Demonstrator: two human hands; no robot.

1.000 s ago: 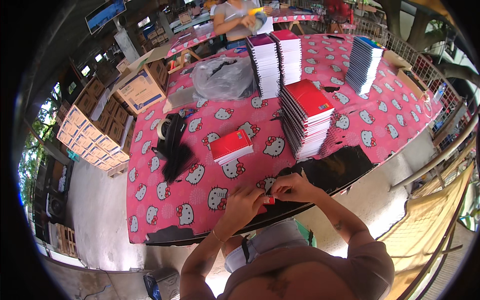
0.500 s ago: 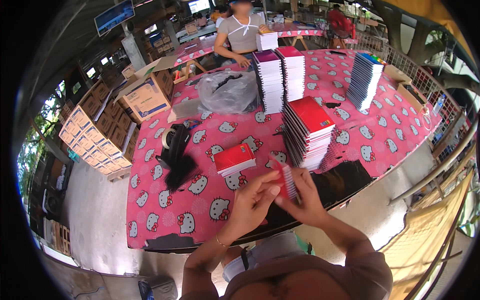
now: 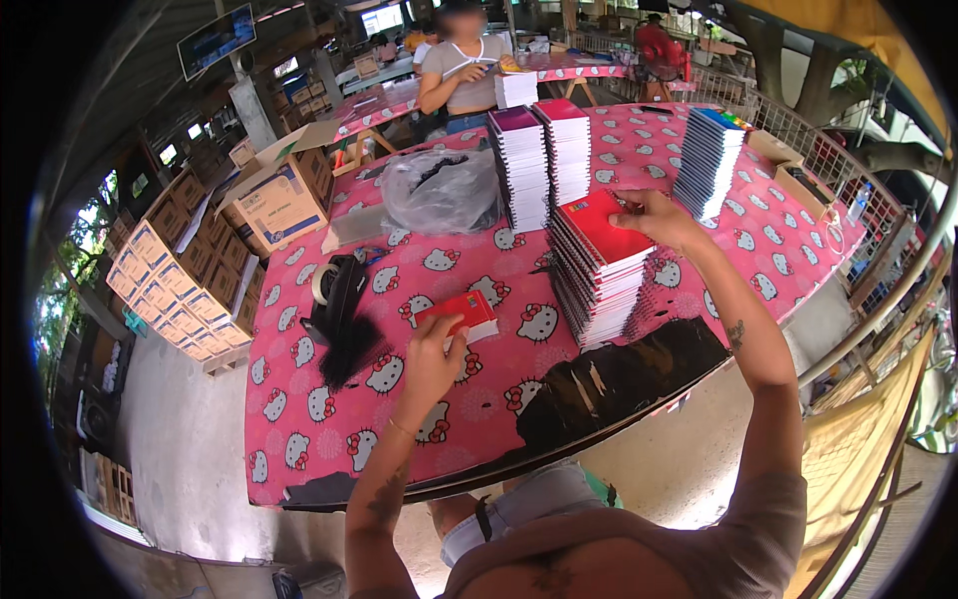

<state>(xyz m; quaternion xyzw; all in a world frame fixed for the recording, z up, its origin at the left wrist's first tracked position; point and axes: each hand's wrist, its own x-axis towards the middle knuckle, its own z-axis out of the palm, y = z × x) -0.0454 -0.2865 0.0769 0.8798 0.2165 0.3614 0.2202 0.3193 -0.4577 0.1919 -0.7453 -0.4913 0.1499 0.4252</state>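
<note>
My right hand [image 3: 661, 220] is on top of the tall stack of red spiral notebooks [image 3: 599, 290], its thumb and fingers closed on the right edge of the top red notebook [image 3: 595, 228]. To the left, my left hand [image 3: 436, 359] reaches to a low pile of red-covered notebooks [image 3: 473, 305], fingers closed at the near edge of the top one. No spiral shows on that low pile. Just left of it lie a bunch of black binding coils [image 3: 351, 351] and a black tape dispenser [image 3: 339, 295] with a pale roll of tape.
Purple-topped [image 3: 520, 175] and red-topped notebook stacks [image 3: 566, 150] stand behind; a blue-topped stack [image 3: 710, 165] is farther right. A clear plastic bag [image 3: 439, 195] lies beyond the coils. Cardboard boxes [image 3: 284, 205] stand left of the table [image 3: 399, 454]. Across it stands another person [image 3: 467, 85].
My hands have parted from the red notebook they held together. The right has moved onto the tall stack, the left onto the low pile. The person opposite has raised a hand.
</note>
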